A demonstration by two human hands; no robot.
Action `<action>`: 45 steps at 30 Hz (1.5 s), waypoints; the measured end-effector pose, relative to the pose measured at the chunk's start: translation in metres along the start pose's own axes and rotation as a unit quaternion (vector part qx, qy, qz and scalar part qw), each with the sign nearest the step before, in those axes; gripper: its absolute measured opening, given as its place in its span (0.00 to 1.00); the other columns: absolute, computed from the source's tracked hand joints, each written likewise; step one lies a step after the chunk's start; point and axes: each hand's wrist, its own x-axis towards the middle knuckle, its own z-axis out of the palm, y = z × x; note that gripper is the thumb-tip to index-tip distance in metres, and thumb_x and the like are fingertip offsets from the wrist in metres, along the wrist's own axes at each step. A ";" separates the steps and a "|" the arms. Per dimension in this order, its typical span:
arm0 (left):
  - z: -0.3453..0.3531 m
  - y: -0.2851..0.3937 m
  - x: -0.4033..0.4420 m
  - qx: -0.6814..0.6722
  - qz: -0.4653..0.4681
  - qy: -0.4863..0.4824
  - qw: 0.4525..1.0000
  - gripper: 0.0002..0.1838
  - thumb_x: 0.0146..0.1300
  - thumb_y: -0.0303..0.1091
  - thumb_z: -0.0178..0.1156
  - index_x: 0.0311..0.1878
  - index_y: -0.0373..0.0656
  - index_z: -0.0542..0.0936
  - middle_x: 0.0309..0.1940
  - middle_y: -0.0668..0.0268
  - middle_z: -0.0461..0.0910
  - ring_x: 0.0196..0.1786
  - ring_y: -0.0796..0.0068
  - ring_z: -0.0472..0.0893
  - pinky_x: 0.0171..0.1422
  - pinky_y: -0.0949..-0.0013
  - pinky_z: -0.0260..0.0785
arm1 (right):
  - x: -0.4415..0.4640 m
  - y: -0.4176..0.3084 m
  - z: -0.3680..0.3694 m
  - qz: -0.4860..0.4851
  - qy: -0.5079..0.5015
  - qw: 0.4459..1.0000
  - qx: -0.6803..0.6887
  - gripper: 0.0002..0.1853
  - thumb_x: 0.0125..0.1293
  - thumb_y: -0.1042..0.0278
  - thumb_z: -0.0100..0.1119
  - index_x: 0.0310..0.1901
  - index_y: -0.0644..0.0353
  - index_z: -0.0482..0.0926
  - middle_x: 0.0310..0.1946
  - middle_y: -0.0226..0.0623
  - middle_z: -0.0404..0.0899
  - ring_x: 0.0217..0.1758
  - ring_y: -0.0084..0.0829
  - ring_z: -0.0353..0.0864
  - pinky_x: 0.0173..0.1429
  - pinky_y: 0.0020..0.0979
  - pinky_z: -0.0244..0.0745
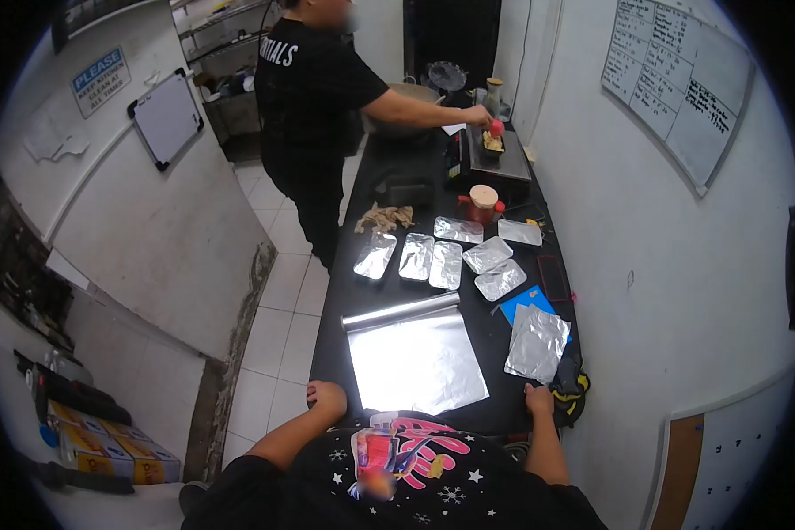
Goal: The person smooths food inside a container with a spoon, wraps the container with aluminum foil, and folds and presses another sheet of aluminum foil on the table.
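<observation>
At the near left corner of the black table rests my left hand [328, 397], its fingers curled at the edge; what they hold, if anything, is hidden. My right hand [539, 399] is closed at the near right edge, just below stacked foil sheets [537, 344]. Between my hands lies an unrolled foil sheet [415, 362], its roll [402, 311] along the far side. Beyond it sit several foil-covered trays [446, 264]. A blue folder [528, 305] lies partly under the stacked sheets.
A co-worker [305, 97] stands at the table's far left, one hand over a container on a scale [495, 163]. Crumpled brown paper [384, 218], a red jug [481, 205], a phone [553, 277] and a black-yellow item [572, 395] are on the table.
</observation>
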 end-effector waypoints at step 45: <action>-0.005 -0.001 0.000 0.006 0.014 -0.007 1.000 0.17 0.58 0.33 0.55 0.49 0.36 0.81 0.44 0.46 0.81 0.48 0.48 0.81 0.60 0.44 0.62 | 0.009 0.005 0.009 -0.024 0.016 1.000 0.005 0.26 0.62 0.44 0.55 0.37 0.65 0.84 0.40 0.55 0.81 0.47 0.51 0.80 0.52 0.44 0.74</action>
